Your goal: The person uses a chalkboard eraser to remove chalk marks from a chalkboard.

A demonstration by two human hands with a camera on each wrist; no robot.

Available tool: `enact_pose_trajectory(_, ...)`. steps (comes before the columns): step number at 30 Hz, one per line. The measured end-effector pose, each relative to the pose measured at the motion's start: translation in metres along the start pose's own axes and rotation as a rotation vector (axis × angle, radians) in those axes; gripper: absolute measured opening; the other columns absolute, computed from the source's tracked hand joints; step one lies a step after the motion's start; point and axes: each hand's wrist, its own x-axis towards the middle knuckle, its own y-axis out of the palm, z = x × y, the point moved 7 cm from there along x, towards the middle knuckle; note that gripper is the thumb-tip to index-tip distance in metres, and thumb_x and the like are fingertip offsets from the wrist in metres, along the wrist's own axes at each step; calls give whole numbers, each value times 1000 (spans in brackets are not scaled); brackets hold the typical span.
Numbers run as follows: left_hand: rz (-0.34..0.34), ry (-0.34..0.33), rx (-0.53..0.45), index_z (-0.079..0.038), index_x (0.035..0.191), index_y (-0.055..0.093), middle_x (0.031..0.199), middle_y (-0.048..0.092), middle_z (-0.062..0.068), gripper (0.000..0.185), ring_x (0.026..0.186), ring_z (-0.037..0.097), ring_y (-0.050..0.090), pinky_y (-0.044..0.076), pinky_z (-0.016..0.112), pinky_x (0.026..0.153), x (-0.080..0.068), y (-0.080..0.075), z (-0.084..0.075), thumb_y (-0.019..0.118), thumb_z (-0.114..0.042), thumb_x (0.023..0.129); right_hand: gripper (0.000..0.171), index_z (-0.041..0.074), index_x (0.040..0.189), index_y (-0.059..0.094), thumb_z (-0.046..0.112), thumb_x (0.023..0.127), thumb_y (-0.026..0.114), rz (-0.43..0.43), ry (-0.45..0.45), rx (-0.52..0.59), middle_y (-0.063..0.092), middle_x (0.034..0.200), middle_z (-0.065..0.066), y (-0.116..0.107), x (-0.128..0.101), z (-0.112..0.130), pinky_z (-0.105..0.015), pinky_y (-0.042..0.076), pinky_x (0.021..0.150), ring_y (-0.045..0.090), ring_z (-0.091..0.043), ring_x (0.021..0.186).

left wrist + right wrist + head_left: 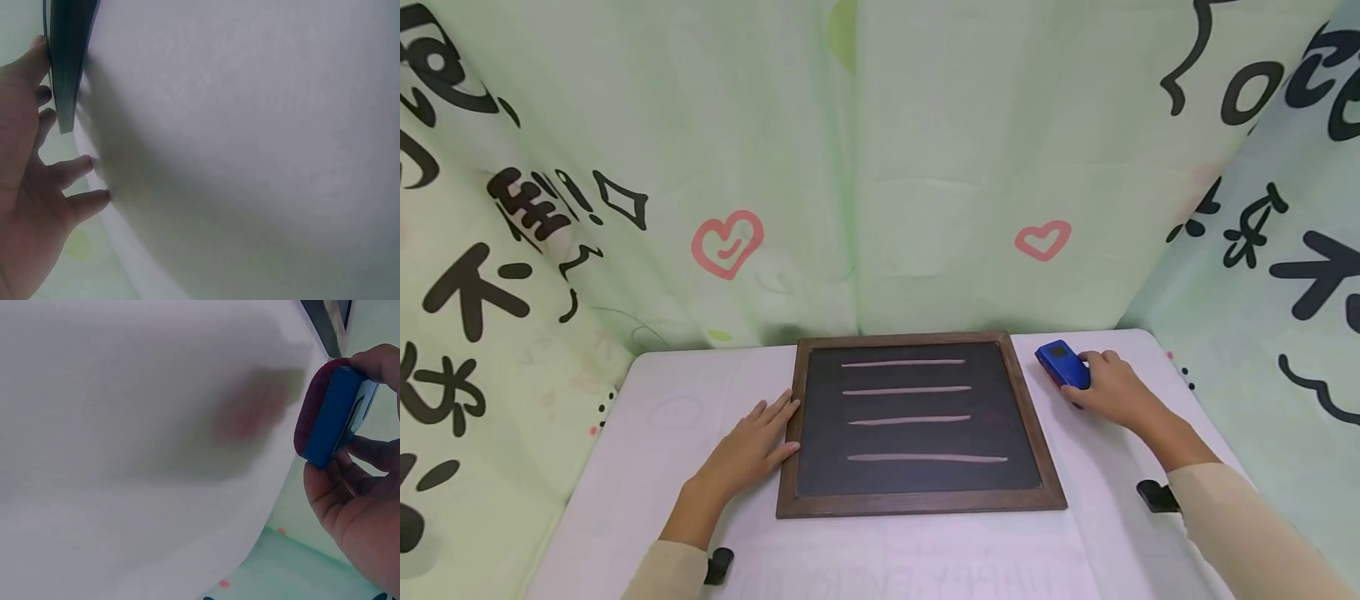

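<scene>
Left hand (752,446) flat on white desk (655,450), fingers straight, tips touching left edge of wood frame of chalkboard (917,421); grip released, holding nothing. Chalkboard flat at desk centre w/ 4 horizontal chalk lines (910,390). Right hand (1112,387) on desk just right of board's far corner, fingers & thumb curled round blue eraser (1062,364); grip grasping it. In right wrist view, eraser (331,415) w/ red felt pad facing desk. Patterned green curtain (850,167) behind & at sides.

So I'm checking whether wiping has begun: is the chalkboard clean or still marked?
Still marked. The chalkboard shows four unsmudged horizontal chalk lines; the right hand grips the blue eraser beside it.
</scene>
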Motion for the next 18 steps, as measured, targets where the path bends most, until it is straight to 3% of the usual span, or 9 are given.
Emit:
enact_pose_trajectory(9, 0, 11, -3, -15, 161, 39, 171, 30, 2, 65, 148, 54, 34, 36, 74, 112, 1, 2, -3, 61, -38, 105, 74, -16, 142, 47, 30, 91, 74, 2, -140, -64, 52, 124, -41, -4, 8, 25, -66, 55, 90, 55, -54, 109)
enact_pose_trajectory(18, 3, 14, 0, -14, 160, 40, 169, 32, 4, 63, 147, 55, 34, 37, 76, 110, 0, -1, -5, 61, -36, 105, 65, -7, 148, 49, 15, 92, 75, 28, -262, -75, 52, 130, -35, -5, 21, 45, -67, 50, 99, 54, -52, 116)
